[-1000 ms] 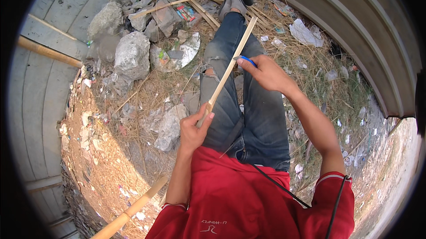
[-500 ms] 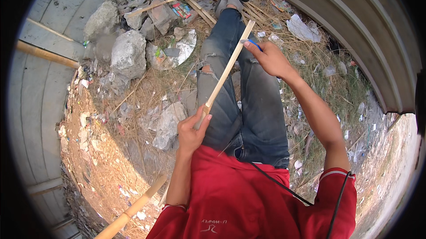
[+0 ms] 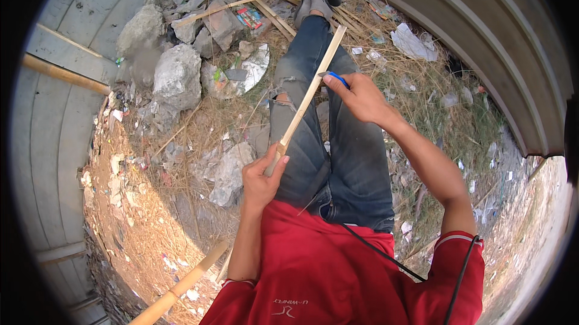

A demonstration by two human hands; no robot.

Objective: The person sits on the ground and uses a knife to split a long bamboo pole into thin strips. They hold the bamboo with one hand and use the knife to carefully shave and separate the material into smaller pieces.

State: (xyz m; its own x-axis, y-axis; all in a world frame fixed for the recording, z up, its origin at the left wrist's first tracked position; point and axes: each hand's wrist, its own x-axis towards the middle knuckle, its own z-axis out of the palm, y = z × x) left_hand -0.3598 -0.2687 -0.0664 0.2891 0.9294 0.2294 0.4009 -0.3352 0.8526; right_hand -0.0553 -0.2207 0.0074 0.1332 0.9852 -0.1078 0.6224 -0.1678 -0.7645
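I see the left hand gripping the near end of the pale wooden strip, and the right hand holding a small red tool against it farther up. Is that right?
Not quite: the small tool is blue, as the head view shows. The left hand does grip the near end of the strip, and the right hand holds the tool against it farther up.

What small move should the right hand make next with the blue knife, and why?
Probably the right hand should push the blue knife a little along the stick, toward its far end. The knife seems to touch the stick partway up, and the left hand holds the near end, so this direction leads away from those fingers.
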